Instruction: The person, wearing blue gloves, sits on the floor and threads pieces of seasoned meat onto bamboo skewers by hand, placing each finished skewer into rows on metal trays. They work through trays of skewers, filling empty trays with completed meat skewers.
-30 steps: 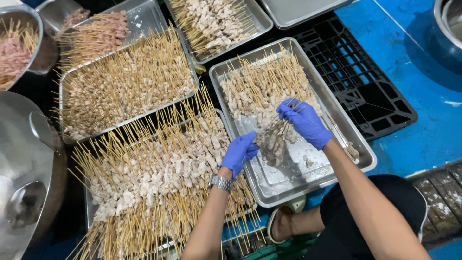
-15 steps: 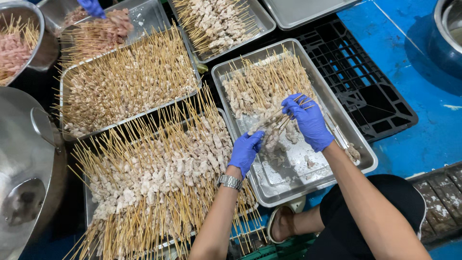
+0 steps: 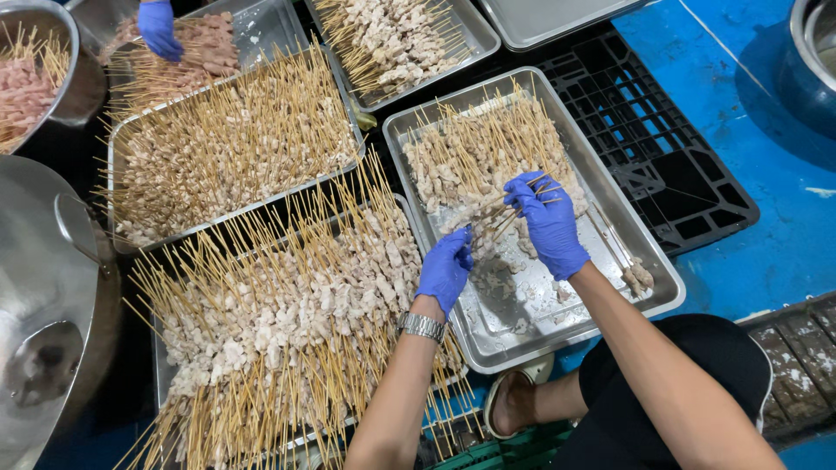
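Right hand (image 3: 550,222) lifted with skewers (image 3: 514,202), meat seemingly hidden beneath

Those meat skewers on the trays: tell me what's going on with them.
A person in blue gloves works over a steel tray. The right hand grips a small bunch of meat skewers, and the left hand touches the meat beside it. Full trays lie alongside. Another person's gloved hand reaches a far tray.

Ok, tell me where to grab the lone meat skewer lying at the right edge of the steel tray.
Grip the lone skewer by its bare wooden stick, above the meat lump at its near end. Come from above with the right hand; the tray wall blocks the right side.
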Action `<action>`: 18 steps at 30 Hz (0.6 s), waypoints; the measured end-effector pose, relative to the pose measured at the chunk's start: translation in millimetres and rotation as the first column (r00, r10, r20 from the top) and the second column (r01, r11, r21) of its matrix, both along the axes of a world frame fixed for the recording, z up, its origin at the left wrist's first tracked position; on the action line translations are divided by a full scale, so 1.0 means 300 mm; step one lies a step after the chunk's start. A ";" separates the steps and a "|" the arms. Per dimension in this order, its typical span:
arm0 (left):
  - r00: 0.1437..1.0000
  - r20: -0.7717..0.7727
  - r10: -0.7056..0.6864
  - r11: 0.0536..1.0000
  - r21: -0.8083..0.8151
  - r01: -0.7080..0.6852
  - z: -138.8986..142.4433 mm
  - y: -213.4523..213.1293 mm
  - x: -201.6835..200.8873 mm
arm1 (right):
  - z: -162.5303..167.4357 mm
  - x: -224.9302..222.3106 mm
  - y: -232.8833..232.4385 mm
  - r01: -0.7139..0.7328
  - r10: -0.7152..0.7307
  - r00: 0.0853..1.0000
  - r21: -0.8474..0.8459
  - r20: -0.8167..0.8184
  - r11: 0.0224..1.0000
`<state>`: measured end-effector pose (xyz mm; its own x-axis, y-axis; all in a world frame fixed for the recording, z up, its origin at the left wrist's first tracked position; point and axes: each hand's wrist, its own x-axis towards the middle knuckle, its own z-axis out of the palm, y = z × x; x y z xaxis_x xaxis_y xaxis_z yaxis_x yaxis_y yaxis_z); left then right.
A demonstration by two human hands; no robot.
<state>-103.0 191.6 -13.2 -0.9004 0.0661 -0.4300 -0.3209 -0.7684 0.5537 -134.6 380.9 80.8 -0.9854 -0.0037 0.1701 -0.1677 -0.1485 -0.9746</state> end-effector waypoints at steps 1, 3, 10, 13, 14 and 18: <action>1.000 -0.005 0.016 1.000 0.025 -0.016 0.003 0.001 -0.007 | 0.005 0.003 -0.005 0.009 -0.009 1.000 -0.003 -0.006 1.000; 0.999 -0.025 0.037 0.997 0.072 -0.035 0.008 0.002 -0.015 | 0.012 0.010 -0.015 0.032 -0.032 0.999 -0.018 0.004 0.999; 0.984 -0.013 -0.180 0.835 -0.531 0.146 0.119 0.005 0.055 | 0.056 0.014 0.000 0.062 -0.058 0.995 0.039 -0.076 0.997; 0.944 0.000 -0.330 0.379 -0.916 0.133 0.155 0.000 0.115 | 0.084 0.014 0.022 0.040 -0.026 0.983 0.075 -0.182 0.996; 0.915 -0.009 -0.402 0.192 -0.978 0.075 0.159 0.001 0.129 | 0.095 0.014 0.031 0.073 -0.037 0.980 0.182 -0.193 0.981; 0.865 0.067 -0.497 -0.059 -0.997 0.043 0.161 -0.006 0.163 | 0.123 0.033 0.052 0.088 0.042 0.958 0.431 -0.284 0.898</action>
<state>-54.3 189.7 35.0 -0.9911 0.0708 -0.1130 -0.0342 0.6843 0.7284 -124.7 396.6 117.7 -0.8979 -0.1196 0.4236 -0.4397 0.2864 -0.8513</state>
